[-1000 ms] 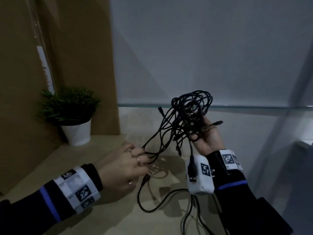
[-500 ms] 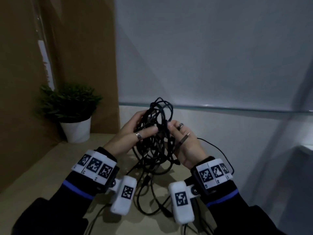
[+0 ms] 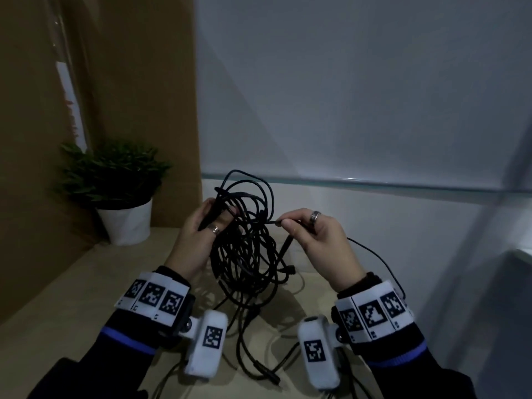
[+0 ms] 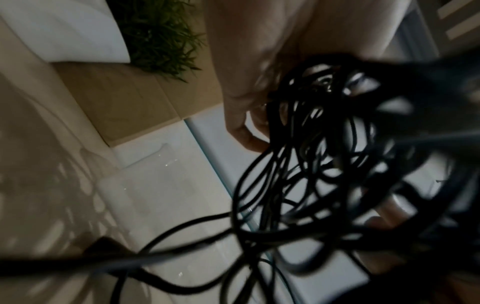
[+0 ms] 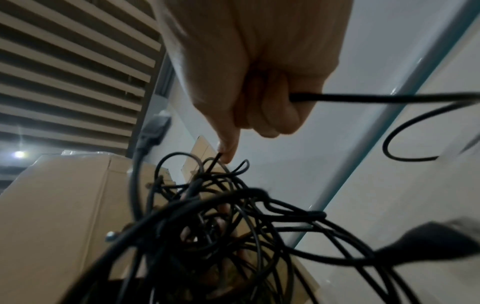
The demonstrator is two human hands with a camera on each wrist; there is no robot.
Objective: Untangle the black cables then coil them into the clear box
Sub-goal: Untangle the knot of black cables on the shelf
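Observation:
A tangle of black cables [image 3: 247,249] hangs above the wooden table [image 3: 72,298], with loose ends trailing down onto it. My left hand [image 3: 221,211] grips the upper left of the tangle, fingers curled round several strands. My right hand [image 3: 285,224] pinches one strand at the tangle's right side; that cable runs through the fist [image 5: 259,115] and loops out to the right. In the left wrist view the tangle [image 4: 324,164] fills the frame beside the left hand [image 4: 246,123], blurred. The clear box [image 4: 166,197] shows faintly on the table below; the head view does not show it.
A green plant [image 3: 115,180] in a white pot [image 3: 126,223] stands at the back left against a tall cardboard box [image 3: 129,82]. A glass-edged partition [image 3: 374,184] and white wall close off the back. A USB plug [image 3: 270,377] lies near the table's front.
My left hand rose from the table to the tangle. The hands then drew apart, the right one pulling one strand out to the right.

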